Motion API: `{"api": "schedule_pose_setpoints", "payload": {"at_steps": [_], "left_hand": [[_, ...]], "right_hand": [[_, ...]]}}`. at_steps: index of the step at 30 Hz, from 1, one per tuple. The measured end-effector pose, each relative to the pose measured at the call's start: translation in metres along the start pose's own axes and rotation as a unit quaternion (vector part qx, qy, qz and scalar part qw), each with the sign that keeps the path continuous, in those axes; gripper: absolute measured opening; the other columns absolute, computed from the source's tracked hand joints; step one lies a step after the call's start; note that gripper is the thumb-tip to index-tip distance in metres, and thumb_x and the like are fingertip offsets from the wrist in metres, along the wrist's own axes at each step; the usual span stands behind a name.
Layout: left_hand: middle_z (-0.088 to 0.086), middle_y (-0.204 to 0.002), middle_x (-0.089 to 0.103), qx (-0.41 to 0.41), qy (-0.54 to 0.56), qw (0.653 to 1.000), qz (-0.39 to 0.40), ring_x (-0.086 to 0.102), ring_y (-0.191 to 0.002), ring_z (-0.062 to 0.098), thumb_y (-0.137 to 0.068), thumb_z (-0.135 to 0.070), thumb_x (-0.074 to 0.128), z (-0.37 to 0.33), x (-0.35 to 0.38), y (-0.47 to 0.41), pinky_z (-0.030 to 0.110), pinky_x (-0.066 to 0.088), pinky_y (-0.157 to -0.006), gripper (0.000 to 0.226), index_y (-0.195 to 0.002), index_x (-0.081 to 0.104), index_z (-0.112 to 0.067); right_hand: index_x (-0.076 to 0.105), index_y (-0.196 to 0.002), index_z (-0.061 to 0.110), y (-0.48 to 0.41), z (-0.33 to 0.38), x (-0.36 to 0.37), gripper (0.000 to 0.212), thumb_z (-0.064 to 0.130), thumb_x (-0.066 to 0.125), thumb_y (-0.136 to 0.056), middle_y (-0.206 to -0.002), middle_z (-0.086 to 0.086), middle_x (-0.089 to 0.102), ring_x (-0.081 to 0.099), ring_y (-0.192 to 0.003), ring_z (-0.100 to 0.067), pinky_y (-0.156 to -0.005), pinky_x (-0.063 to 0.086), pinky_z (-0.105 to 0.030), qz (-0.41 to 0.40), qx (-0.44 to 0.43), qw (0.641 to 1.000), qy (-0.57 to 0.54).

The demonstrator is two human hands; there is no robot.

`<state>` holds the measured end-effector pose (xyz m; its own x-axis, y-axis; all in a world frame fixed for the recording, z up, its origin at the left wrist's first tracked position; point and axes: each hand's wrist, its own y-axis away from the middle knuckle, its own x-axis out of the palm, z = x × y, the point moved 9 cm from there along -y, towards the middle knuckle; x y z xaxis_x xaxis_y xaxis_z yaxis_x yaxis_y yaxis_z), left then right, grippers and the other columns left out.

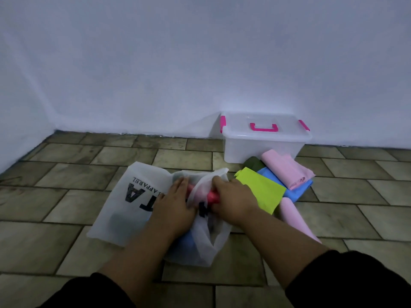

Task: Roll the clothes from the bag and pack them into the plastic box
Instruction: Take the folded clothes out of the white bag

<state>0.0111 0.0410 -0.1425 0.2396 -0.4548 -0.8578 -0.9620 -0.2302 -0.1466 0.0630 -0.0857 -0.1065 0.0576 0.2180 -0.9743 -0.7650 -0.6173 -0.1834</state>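
Observation:
A white translucent bag with black lettering lies on the tiled floor in front of me. My left hand rests flat on the bag near its mouth. My right hand grips a red garment at the bag's opening. Blue cloth shows through the bag's lower part. The clear plastic box with pink latches and handle stands shut against the wall, to the right. In front of it lie a lime-green piece, a blue piece, a pink folded piece and a dark green piece.
A pink roll lies on the floor right of my right forearm. White walls meet in a corner at the left. Bare brown tiles stretch to the left and right of the bag.

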Motion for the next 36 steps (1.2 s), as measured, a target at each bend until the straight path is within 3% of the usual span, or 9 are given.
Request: {"api": "schedule_pose_setpoints", "payload": {"at_steps": [3,8,12,15,19,23,27,30,36], "left_hand": [[-0.001,-0.158,0.016,-0.01,0.009,1.0,-0.008,0.021,-0.143,0.015,-0.091,-0.046,0.044,0.004,0.0,-0.004,0.048,0.02,-0.115,0.073,-0.151,0.008,-0.023],[0.001,-0.158,0.016,-0.016,-0.008,1.0,-0.005,0.022,-0.142,0.017,-0.091,-0.042,0.047,0.005,0.002,-0.01,0.046,0.02,-0.114,0.076,-0.151,0.006,-0.02],[0.001,-0.158,0.016,-0.012,-0.014,1.0,0.002,0.02,-0.143,0.019,-0.091,-0.04,0.048,0.003,0.004,-0.012,0.047,0.02,-0.114,0.076,-0.151,0.006,-0.02],[0.0,-0.158,0.013,-0.02,-0.024,0.999,0.012,0.02,-0.143,0.02,-0.09,-0.042,0.048,0.005,0.006,-0.012,0.05,0.021,-0.113,0.077,-0.151,0.005,-0.022],[-0.002,-0.159,0.003,-0.032,-0.048,0.998,0.03,0.008,-0.145,0.022,-0.08,-0.06,0.049,0.003,0.001,-0.026,0.057,0.015,-0.111,0.089,-0.149,0.002,-0.03],[0.002,-0.159,0.005,-0.065,-0.071,0.991,0.091,0.005,-0.145,0.025,-0.066,-0.077,0.051,-0.004,0.001,-0.055,0.06,0.009,-0.11,0.106,-0.148,0.001,-0.033],[0.008,-0.146,0.038,-0.05,-0.1,0.986,0.122,0.032,-0.136,0.028,-0.071,-0.058,0.058,-0.005,0.0,-0.061,0.055,0.017,-0.111,0.09,-0.147,0.021,-0.027],[0.007,-0.133,0.054,-0.015,-0.033,0.993,0.109,0.049,-0.123,0.028,-0.075,-0.042,0.057,-0.003,-0.005,-0.052,0.047,0.033,-0.106,0.067,-0.138,0.037,-0.029],[0.009,-0.139,0.05,-0.01,0.038,0.989,0.14,0.047,-0.124,0.027,-0.08,-0.035,0.06,0.009,-0.002,-0.034,0.042,0.033,-0.108,0.077,-0.147,0.022,-0.035]], "right_hand": [[0.04,-0.084,0.031,0.01,-0.021,-0.033,0.028,0.033,0.063,-0.067,-0.076,0.008,0.056,0.054,-0.08,-0.023,-0.062,0.041,-0.035,-0.03,0.012,0.992,-0.119],[0.051,-0.081,0.034,0.038,-0.104,-0.08,0.028,0.026,0.075,-0.067,-0.068,0.011,0.061,0.058,-0.063,-0.007,-0.056,0.045,-0.027,-0.128,0.132,0.956,-0.228],[0.05,-0.084,0.026,0.057,-0.153,-0.088,0.027,0.027,0.071,-0.067,-0.07,0.002,0.062,0.059,-0.068,-0.026,-0.063,0.046,-0.035,-0.248,0.231,0.923,-0.185],[0.052,-0.089,0.026,0.05,-0.152,-0.067,0.026,0.034,0.068,-0.07,-0.078,-0.002,0.063,0.06,-0.082,-0.029,-0.079,0.037,-0.041,-0.178,0.237,0.955,-0.035],[0.053,-0.097,0.03,0.043,-0.147,-0.053,0.034,0.048,0.063,-0.071,-0.093,-0.003,0.063,0.055,-0.095,-0.029,-0.082,0.033,-0.041,-0.092,0.242,0.963,0.068],[0.062,-0.1,0.023,0.03,-0.097,-0.073,0.032,0.037,0.069,-0.072,-0.094,0.0,0.06,0.055,-0.092,-0.025,-0.076,0.038,-0.033,-0.163,0.144,0.974,-0.059],[0.065,-0.102,0.025,0.018,-0.022,-0.05,0.024,0.025,0.064,-0.078,-0.098,0.011,0.063,0.058,-0.092,-0.011,-0.076,0.046,-0.026,-0.042,0.001,0.982,-0.186],[0.063,-0.104,0.022,0.015,-0.002,-0.024,0.026,0.023,0.06,-0.078,-0.104,-0.002,0.065,0.058,-0.096,-0.02,-0.078,0.047,-0.032,0.015,-0.022,0.988,-0.149],[0.038,-0.088,0.023,0.011,0.002,0.006,0.022,0.027,0.057,-0.076,-0.101,-0.006,0.058,0.05,-0.095,-0.026,-0.067,0.037,-0.033,0.037,-0.027,0.997,-0.064]]}}
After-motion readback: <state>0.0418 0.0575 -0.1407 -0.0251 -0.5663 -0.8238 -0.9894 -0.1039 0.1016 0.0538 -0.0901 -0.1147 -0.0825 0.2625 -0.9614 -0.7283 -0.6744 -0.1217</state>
